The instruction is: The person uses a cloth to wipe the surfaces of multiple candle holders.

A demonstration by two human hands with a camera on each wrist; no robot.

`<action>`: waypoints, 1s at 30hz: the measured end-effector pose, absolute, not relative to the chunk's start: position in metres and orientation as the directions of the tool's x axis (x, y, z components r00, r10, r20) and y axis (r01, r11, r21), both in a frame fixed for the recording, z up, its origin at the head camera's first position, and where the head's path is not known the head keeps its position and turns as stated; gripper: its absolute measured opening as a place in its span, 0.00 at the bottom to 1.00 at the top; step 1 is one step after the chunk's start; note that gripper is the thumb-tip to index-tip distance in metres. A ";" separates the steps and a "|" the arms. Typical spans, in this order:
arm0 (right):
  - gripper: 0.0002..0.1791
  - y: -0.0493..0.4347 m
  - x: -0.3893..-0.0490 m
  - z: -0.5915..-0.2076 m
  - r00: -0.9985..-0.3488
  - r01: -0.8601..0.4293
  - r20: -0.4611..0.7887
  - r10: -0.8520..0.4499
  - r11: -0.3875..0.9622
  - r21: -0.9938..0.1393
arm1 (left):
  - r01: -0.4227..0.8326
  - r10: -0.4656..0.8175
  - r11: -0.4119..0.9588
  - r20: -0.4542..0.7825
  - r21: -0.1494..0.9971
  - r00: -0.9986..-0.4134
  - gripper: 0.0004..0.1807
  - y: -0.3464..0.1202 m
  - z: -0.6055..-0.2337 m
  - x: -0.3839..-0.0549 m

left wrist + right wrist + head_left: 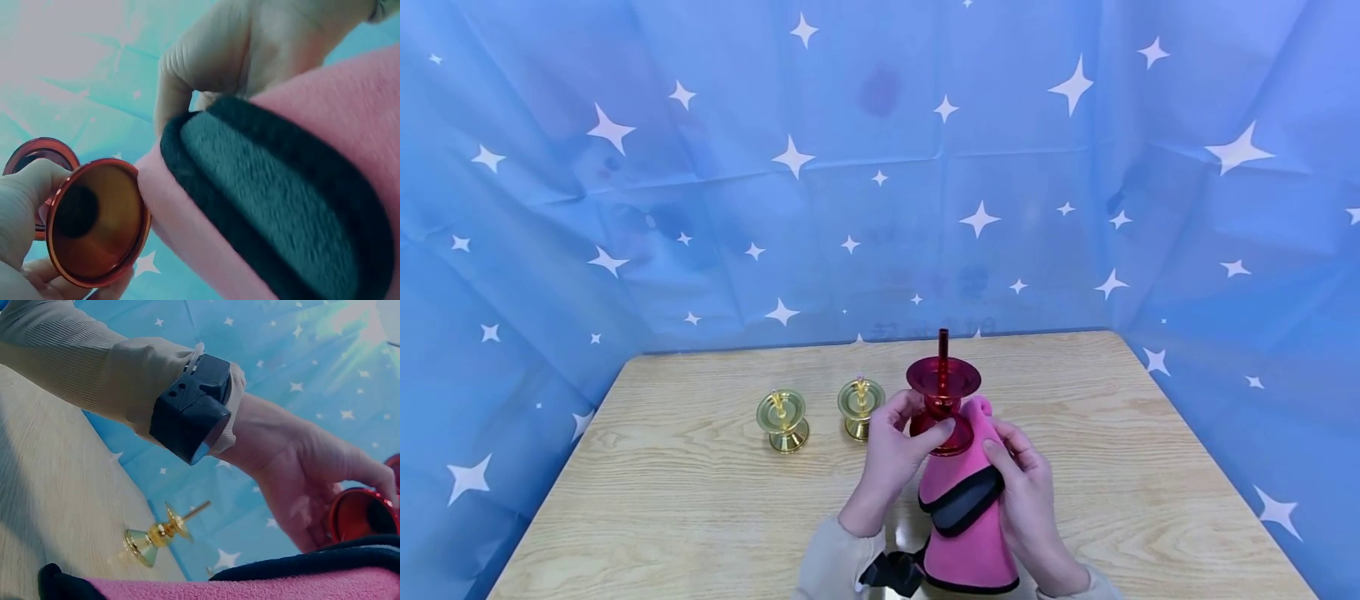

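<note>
My left hand (901, 446) pinches the base of a shiny red candle holder (943, 383) with a wide dish and a thin upright tube. In the left wrist view the hollow underside of its base (100, 222) faces the camera. Beside it, my right hand (1026, 483) grips a pink plush cloth (973, 550) between thumb and fingers. The cloth has black edging, and a dark grey fuzzy strip (275, 206) shows at its fold. It hangs close against the red base. In the right wrist view the cloth hides the right hand.
Two gold candle holders stand upright on the wooden table (662, 483), one further left (786, 425) and one (860, 404) just beyond the left hand. A blue curtain (850, 192) with white stars hangs behind the table. A black wrist camera (190, 419) is strapped over the left sleeve.
</note>
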State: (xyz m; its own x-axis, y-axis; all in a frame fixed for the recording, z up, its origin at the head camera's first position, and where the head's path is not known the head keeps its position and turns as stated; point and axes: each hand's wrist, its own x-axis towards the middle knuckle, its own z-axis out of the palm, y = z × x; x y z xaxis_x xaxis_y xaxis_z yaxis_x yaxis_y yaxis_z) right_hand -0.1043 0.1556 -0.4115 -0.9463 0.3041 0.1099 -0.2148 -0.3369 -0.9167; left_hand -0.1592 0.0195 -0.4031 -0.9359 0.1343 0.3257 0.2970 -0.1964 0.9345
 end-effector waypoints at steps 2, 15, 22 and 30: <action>0.13 0.160 -0.104 -0.410 -0.951 -0.199 0.097 0.295 -0.342 -0.918 | 0.306 0.144 -0.190 0.335 0.933 -0.931 0.09 0.022 -0.405 -0.160; 0.14 0.195 -0.097 -0.398 -0.930 -0.297 0.171 0.324 -0.394 -0.870 | 0.427 0.025 -0.159 0.436 0.890 -0.900 0.15 0.045 -0.411 -0.167; 0.16 0.208 -0.092 -0.393 -0.912 -0.351 0.216 0.348 -0.392 -0.850 | 0.516 0.004 -0.129 0.521 0.847 -0.854 0.14 0.054 -0.396 -0.164; 0.15 0.216 -0.089 -0.393 -0.898 -0.371 0.217 0.382 -0.393 -0.841 | 0.547 0.030 -0.101 0.552 0.831 -0.834 0.12 0.068 -0.404 -0.168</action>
State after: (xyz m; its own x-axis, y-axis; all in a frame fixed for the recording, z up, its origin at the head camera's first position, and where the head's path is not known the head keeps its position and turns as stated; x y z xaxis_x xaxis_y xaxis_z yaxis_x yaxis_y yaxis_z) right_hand -0.0888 0.2157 -0.3931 -0.8982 0.3823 0.2171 -0.3707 -0.3931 -0.8414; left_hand -0.1683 0.0679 -0.4035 -0.8335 0.0295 0.5517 0.5466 -0.1010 0.8313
